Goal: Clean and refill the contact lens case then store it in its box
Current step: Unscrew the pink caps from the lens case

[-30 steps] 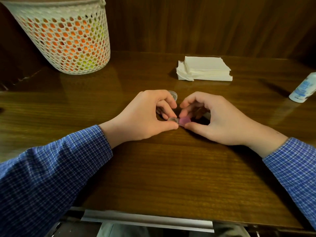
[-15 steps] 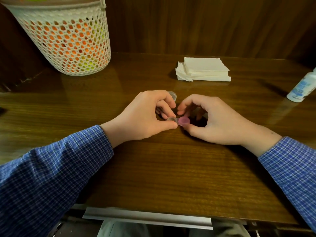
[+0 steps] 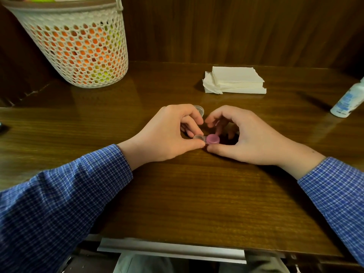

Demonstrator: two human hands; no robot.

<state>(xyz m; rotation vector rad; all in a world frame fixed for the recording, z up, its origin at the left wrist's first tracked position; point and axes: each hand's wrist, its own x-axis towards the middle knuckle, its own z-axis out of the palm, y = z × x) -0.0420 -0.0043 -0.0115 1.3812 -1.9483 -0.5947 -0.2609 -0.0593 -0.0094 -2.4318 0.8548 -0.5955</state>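
A small contact lens case point(image 3: 204, 139) lies on the wooden table point(image 3: 197, 194) between my hands. Its left well is clear and uncapped; its right well carries a pink cap point(image 3: 213, 138). My left hand point(image 3: 167, 134) pinches the clear left end between thumb and forefinger. My right hand point(image 3: 246, 138) curls round the pink cap, thumb below and fingers above it. A loose clear cap point(image 3: 199, 109) sits on the table just behind my left hand. A white solution bottle point(image 3: 347, 101) stands at the far right edge. No box is in view.
A stack of white tissues point(image 3: 235, 80) lies at the back centre. A perforated white basket point(image 3: 78, 44) holding orange and yellow-green things stands at the back left. Dark wood panelling rises behind the table. The table's front edge is near my lap.
My right fingers have shifted around the pink cap, which shows more fully now. My left hand keeps its pinch on the case. The view has tilted slightly.
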